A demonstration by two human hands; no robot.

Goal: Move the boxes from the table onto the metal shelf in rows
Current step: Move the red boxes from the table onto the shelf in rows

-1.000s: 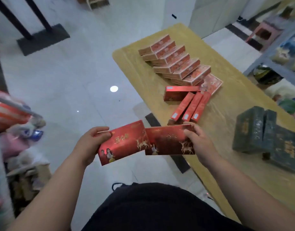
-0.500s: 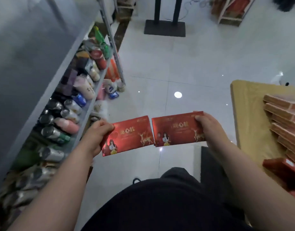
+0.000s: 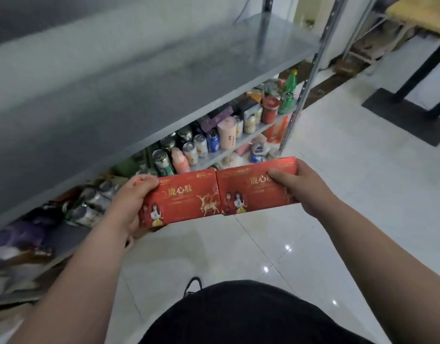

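Swung round since a moment ago: the bare grey metal shelf [image 3: 139, 83] now fills the view.
Left hand [image 3: 129, 202] grips the left box [image 3: 184, 199], right hand [image 3: 305, 189] grips the right box [image 3: 253, 194]; both boxes are glossy red card with gold Chinese lettering and a gold deer, edges touching, just before the shelf.

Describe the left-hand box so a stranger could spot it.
In front of the metal shelf, two red boxes are held end to end. The left box sits in the left hand; its gold deer shows whole, while the right hand partly hides that on the right box.
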